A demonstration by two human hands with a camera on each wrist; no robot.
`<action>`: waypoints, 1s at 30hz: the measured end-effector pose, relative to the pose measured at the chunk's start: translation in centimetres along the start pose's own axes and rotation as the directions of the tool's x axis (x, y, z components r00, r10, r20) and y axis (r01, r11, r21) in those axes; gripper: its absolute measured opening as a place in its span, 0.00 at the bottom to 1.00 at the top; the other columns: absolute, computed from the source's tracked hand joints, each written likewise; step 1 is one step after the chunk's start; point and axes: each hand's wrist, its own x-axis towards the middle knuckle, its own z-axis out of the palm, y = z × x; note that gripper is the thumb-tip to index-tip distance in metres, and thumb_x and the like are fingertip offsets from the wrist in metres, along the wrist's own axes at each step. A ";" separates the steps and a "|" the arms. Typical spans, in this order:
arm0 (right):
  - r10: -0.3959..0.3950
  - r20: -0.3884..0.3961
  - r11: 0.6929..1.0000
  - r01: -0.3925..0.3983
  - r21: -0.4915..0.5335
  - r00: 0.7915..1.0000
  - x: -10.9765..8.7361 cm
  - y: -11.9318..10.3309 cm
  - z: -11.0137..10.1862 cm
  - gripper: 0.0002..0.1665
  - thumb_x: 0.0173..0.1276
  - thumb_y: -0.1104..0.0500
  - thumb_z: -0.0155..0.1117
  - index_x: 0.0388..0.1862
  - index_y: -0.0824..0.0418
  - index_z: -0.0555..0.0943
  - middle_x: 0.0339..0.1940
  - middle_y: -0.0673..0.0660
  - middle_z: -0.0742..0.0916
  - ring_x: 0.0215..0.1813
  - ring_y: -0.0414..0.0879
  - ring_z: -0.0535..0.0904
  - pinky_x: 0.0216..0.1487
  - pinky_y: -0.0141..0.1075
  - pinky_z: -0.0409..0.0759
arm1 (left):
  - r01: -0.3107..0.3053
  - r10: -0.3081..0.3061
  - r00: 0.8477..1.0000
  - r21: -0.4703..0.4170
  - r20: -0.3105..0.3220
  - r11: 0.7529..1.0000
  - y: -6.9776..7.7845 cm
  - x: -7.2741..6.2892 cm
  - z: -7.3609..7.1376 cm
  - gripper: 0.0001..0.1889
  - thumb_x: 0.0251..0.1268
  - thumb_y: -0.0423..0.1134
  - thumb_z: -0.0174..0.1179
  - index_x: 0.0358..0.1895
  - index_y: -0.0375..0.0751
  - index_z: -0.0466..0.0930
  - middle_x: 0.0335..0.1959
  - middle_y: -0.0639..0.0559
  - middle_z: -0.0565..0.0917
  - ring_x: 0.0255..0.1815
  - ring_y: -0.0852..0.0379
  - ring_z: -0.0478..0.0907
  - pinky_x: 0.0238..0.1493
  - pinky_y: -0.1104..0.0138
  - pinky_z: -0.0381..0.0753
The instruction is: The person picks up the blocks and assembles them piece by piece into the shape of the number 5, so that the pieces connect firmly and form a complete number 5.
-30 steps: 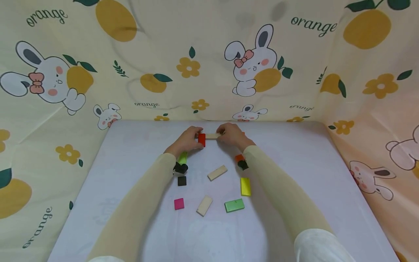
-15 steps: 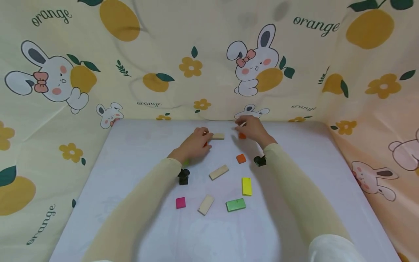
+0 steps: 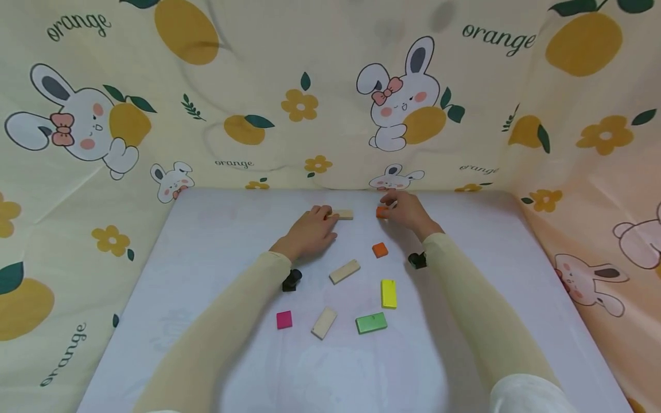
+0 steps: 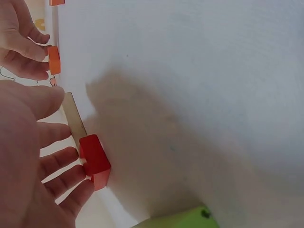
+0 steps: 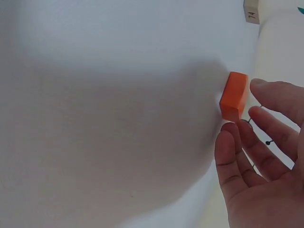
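My left hand (image 3: 310, 231) hovers with extended fingers over the far-left blocks. In the left wrist view its fingertips are right at a red block (image 4: 96, 160), which it hides in the head view. A plain wooden block (image 3: 343, 214) stretches right from the red one, end to end, beneath the thumb in the left wrist view. My right hand (image 3: 410, 213) reaches to an orange block (image 3: 382, 212) near the table's back edge. Loosely bent, its thumb and fingers stand beside that orange block (image 5: 233, 95) in the right wrist view, without pinching it.
Nearer on the white table lie another orange block (image 3: 380, 250), two wooden blocks (image 3: 345, 272), a yellow block (image 3: 389, 294), a green block (image 3: 371, 323) and a pink block (image 3: 284, 320). A lime-green block (image 4: 180, 219) is near the left hand. Printed cloth (image 3: 330, 115) hangs behind.
My right hand has left the wooden block's right end and moved right, then lowered to the far orange block. The left hand has relaxed its hold on the red block and now lies over it.
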 end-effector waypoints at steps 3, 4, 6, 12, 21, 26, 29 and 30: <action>0.016 0.015 1.000 -0.016 -0.010 1.000 -0.1 0.0 0.1 0.24 0.74 0.61 0.71 0.68 0.63 0.83 0.64 0.64 0.83 0.61 0.61 0.79 0.59 0.51 0.83 | 0.008 -0.008 1.000 0.010 0.007 1.000 0.2 0.1 0.0 0.29 0.87 0.51 0.54 0.81 0.43 0.70 0.77 0.43 0.69 0.77 0.44 0.65 0.76 0.51 0.68; 0.023 0.021 1.000 -0.022 -0.012 1.000 -0.1 0.0 0.1 0.25 0.74 0.62 0.71 0.68 0.63 0.83 0.64 0.64 0.83 0.61 0.61 0.79 0.59 0.51 0.83 | 0.010 -0.010 1.000 0.009 0.010 1.000 0.3 0.1 0.0 0.29 0.87 0.51 0.54 0.81 0.43 0.70 0.77 0.43 0.70 0.77 0.45 0.65 0.76 0.51 0.68; 0.035 0.032 0.999 -0.034 -0.019 0.999 0.0 0.1 0.2 0.25 0.74 0.62 0.71 0.68 0.64 0.83 0.64 0.64 0.83 0.61 0.61 0.79 0.60 0.51 0.82 | 0.013 -0.013 1.000 0.008 0.011 1.000 0.4 0.1 -0.2 0.29 0.87 0.51 0.54 0.81 0.42 0.70 0.77 0.43 0.70 0.76 0.45 0.66 0.76 0.52 0.68; 0.049 0.044 0.999 -0.047 -0.025 0.998 0.3 0.5 0.4 0.24 0.75 0.63 0.70 0.69 0.64 0.83 0.64 0.64 0.84 0.60 0.61 0.78 0.61 0.51 0.82 | 0.014 -0.014 1.000 0.019 0.009 1.000 0.5 0.3 -0.3 0.28 0.87 0.50 0.54 0.81 0.42 0.71 0.76 0.44 0.71 0.75 0.47 0.67 0.75 0.54 0.70; 0.017 0.035 1.000 -0.017 -0.001 0.999 0.5 0.4 0.7 0.24 0.75 0.63 0.71 0.68 0.64 0.83 0.63 0.64 0.84 0.59 0.61 0.78 0.59 0.50 0.83 | 0.009 -0.009 1.000 0.020 0.021 1.000 0.2 0.3 -0.8 0.28 0.85 0.50 0.57 0.80 0.41 0.72 0.75 0.44 0.72 0.74 0.47 0.68 0.73 0.53 0.72; -0.025 0.028 1.000 0.025 0.000 0.999 0.6 -0.5 0.8 0.23 0.74 0.63 0.73 0.66 0.63 0.85 0.60 0.61 0.86 0.57 0.59 0.79 0.56 0.49 0.83 | 0.020 -0.021 0.999 0.006 0.035 1.000 0.3 0.3 -0.9 0.29 0.86 0.50 0.56 0.80 0.41 0.71 0.76 0.44 0.71 0.75 0.47 0.67 0.74 0.53 0.71; -0.050 0.031 0.999 0.050 0.000 0.998 0.6 -1.0 1.0 0.22 0.72 0.64 0.75 0.64 0.64 0.86 0.59 0.61 0.87 0.56 0.59 0.80 0.56 0.49 0.83 | 0.023 -0.023 0.999 -0.001 0.038 1.000 0.3 0.3 -0.9 0.29 0.86 0.50 0.56 0.80 0.41 0.71 0.76 0.44 0.71 0.75 0.46 0.67 0.74 0.53 0.71; -0.052 0.035 0.999 0.052 0.005 0.998 0.6 -1.2 1.2 0.22 0.72 0.64 0.75 0.64 0.64 0.86 0.58 0.61 0.87 0.56 0.59 0.80 0.57 0.49 0.83 | 0.023 -0.023 0.999 -0.004 0.040 1.000 0.3 0.3 -0.9 0.28 0.86 0.50 0.56 0.80 0.41 0.72 0.76 0.43 0.71 0.75 0.46 0.67 0.74 0.53 0.71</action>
